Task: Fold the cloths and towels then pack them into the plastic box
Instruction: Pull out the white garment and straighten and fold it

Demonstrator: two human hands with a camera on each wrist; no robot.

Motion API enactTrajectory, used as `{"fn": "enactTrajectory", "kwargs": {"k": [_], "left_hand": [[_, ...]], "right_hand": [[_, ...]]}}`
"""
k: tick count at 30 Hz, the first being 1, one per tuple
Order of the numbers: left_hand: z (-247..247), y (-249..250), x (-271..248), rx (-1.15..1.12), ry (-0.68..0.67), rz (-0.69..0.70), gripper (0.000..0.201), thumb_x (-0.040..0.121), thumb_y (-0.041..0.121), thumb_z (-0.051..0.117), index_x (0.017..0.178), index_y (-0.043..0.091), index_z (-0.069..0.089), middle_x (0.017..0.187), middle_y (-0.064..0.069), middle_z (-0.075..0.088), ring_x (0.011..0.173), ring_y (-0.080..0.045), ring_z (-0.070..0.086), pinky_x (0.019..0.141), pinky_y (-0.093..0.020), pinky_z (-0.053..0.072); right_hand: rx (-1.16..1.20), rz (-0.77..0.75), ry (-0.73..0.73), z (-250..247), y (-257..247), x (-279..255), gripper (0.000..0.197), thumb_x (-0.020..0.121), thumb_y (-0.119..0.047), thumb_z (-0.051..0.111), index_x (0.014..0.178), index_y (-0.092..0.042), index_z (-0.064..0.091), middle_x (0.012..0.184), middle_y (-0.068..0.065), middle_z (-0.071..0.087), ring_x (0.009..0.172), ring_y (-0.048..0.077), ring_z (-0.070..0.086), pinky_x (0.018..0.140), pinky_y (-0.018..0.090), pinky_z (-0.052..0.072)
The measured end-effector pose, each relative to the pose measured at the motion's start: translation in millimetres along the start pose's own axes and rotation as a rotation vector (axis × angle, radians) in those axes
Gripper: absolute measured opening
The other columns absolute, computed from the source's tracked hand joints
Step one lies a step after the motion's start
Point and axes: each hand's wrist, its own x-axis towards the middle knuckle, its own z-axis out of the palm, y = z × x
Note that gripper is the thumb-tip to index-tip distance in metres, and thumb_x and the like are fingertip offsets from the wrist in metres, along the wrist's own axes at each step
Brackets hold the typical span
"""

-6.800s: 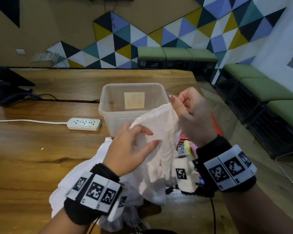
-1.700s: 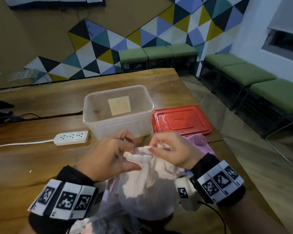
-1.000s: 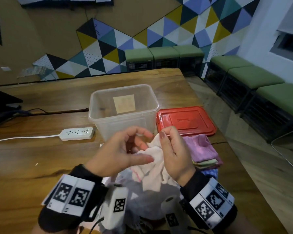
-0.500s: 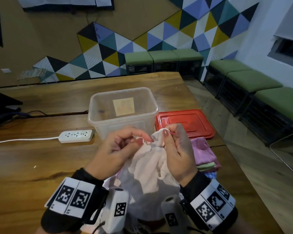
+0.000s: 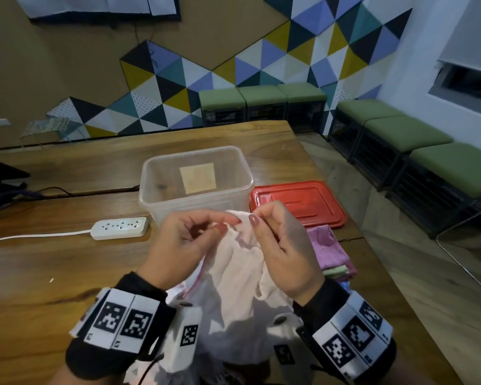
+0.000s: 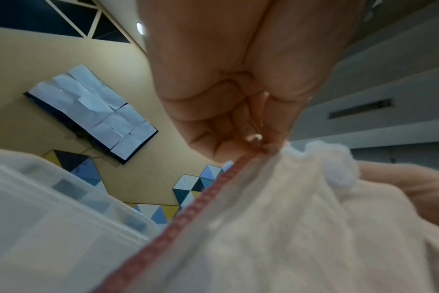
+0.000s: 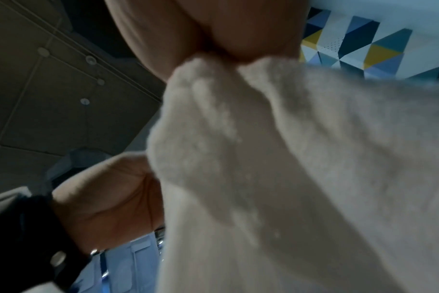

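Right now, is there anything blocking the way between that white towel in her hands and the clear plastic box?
Nothing visible does. The white towel hangs from both hands just in front of the clear plastic box, whose top is open; its red lid lies on the table to the right, beside the box.

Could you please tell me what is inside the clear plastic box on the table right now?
The clear plastic box holds no cloth yet; only a tan square label shows through it. The white towel and both hands hide its near lower wall.
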Motion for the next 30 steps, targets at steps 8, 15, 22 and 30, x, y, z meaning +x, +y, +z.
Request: {"fn": "enactTrajectory", "kwargs": {"k": [8, 15, 22, 30], "left_hand": [[-68.7, -25.2, 19.1, 0.389, 0.475, -0.128, 0.029, 0.089, 0.006, 0.056, 0.109, 0.027, 0.062, 0.098, -0.003, 0.065, 0.085, -0.022, 0.059, 0.08, -0.036, 0.052], [-75.4, 3.3, 36.9, -0.007, 0.635, -0.105, 0.026, 0.096, 0.005, 0.041, 0.087, 0.024, 0.056, 0.094, -0.009, 0.065, 0.078, -0.015, 0.069, 0.063, -0.021, 0.057], [-83.9, 86.1, 58.4, -0.145, 0.781, 0.497, 0.016, 0.092, 0.012, 0.049, 0.086, 0.026, 0.054, 0.091, 0.001, 0.06, 0.087, -0.022, 0.062, 0.073, -0.028, 0.057], [-77.0, 97.8, 37.7, -0.19, 0.802, 0.551, 0.019, 0.094, 0.006, 0.043, 0.086, 0.022, 0.051, 0.088, 0.001, 0.059, 0.083, -0.01, 0.061, 0.079, -0.031, 0.055]], "right_hand": [[0.015, 0.461, -0.32, -82.8, 31.4, 30.0, 0.034, 0.065, -0.009, 0.055, 0.097, -0.02, 0.056, 0.074, -0.003, 0.05, 0.063, 0.009, 0.046, 0.055, 0.02, 0.037], [-0.849, 0.051, 0.08, -113.8, 16.7, 68.1, 0.021, 0.075, -0.012, 0.048, 0.073, 0.0, 0.065, 0.083, 0.025, 0.066, 0.081, 0.04, 0.061, 0.065, 0.034, 0.037], [-0.337, -0.165, 0.454, -121.1, -73.9, 95.6, 0.021, 0.087, 0.001, 0.042, 0.083, -0.007, 0.061, 0.054, -0.007, 0.057, 0.045, 0.002, 0.051, 0.047, 0.011, 0.038], [0.227, -0.086, 0.451, -104.8, -72.7, 80.5, 0.02, 0.084, -0.002, 0.045, 0.082, -0.021, 0.052, 0.087, 0.007, 0.059, 0.079, 0.021, 0.064, 0.063, 0.026, 0.058]]}}
